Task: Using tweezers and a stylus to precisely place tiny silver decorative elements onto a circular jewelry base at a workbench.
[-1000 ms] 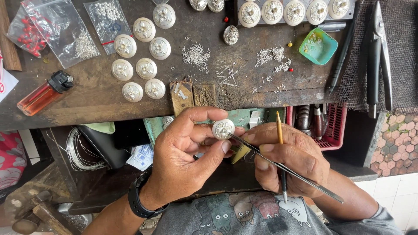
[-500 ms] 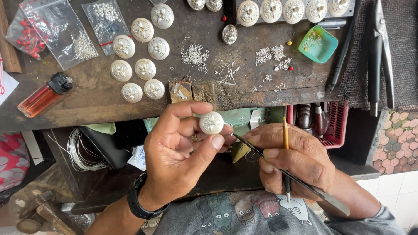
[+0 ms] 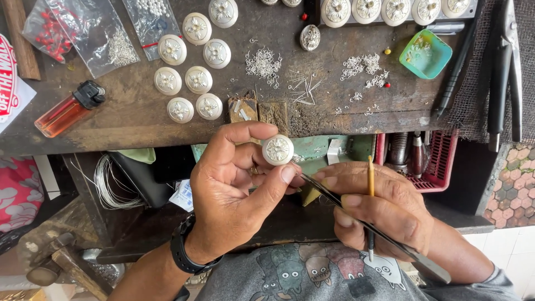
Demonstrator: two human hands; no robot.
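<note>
Left hand (image 3: pixel 234 195): fingers and thumb pinched together on a round white button (image 3: pixel 277 149) with a silver flower on its face. The button sits just below the front edge of the workbench (image 3: pixel 139 122), face turned up toward the camera. A black wristband (image 3: pixel 186 253) circles the wrist.

Right hand (image 3: pixel 384 209): closed on a pair of tweezers (image 3: pixel 368 226) and a thin yellow stick (image 3: pixel 370 189). The tweezers run from the hand toward 10 o'clock, their tips close under the button at the left thumb; whether they touch it cannot be told. The stick stands between the fingers, pointing to 12 o'clock.

At 11 o'clock from the button, on the bench: a cluster of seven like white buttons (image 3: pixel 192 67). Farther toward 10 o'clock: an orange lighter (image 3: pixel 68 110) with a black cap, and two clear bags, one with red beads (image 3: pixel 50 33).

At 12 o'clock: small heaps of silver wire bits (image 3: pixel 263 62) and one oval silver piece (image 3: pixel 310 38).

At 1 o'clock: a row of white buttons (image 3: pixel 398 10) along the far edge, and a small green tray (image 3: pixel 426 53).

At 2 o'clock: dark pliers (image 3: pixel 506 61) on a mesh mat.

At 3 o'clock: a red basket (image 3: pixel 443 161) holding tools, under the bench edge.

At 9 o'clock: a coil of silver wire (image 3: pixel 108 184).

At 8 o'clock: a hammer (image 3: pixel 61 262).
</note>
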